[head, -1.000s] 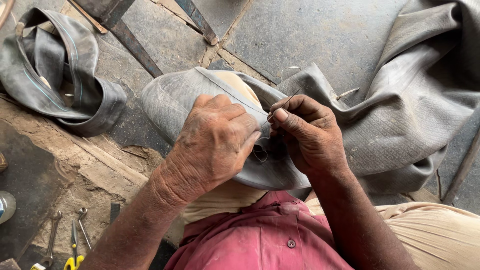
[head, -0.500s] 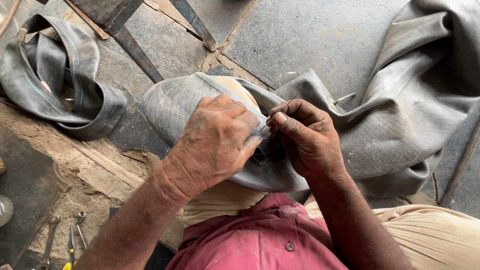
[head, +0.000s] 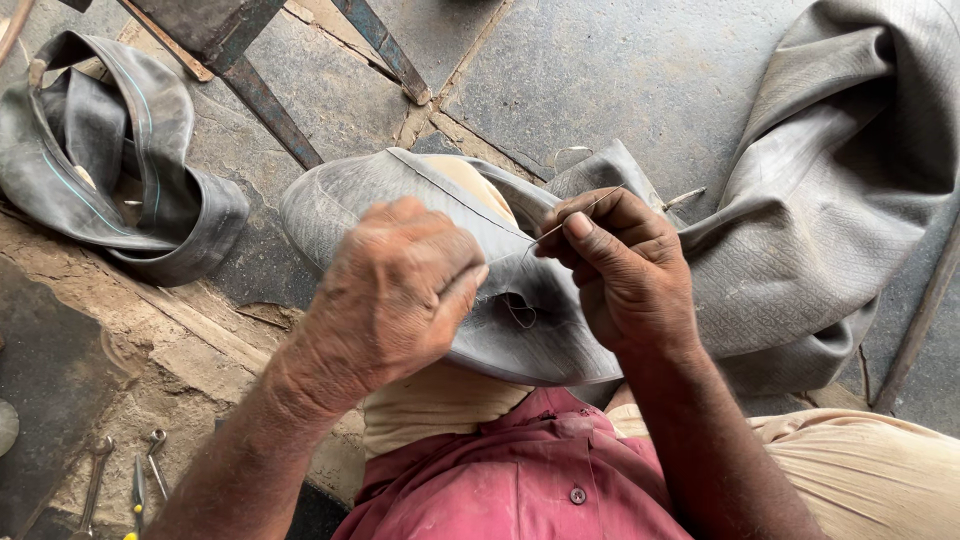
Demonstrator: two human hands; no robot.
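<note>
L hand (head: 400, 290) was curled shut, knuckles up, pressing on the grey rubber inner tube (head: 520, 320) draped over the person's knee; what its fingers pinched was hidden. R hand (head: 625, 265) was closed w/ thumb & forefinger nipping a thin needle (head: 580, 213), tip angled up-right, just above the tube by a small dark spot. Tube ran on to the right in a big folded heap on the stone floor (head: 620, 90). Second, darker tube (head: 110, 160) lay crumpled far left, well apart. Spanners (head: 95, 480) & pliers (head: 137, 490) lay bottom left, near the pink shirt (head: 520, 480)
</note>
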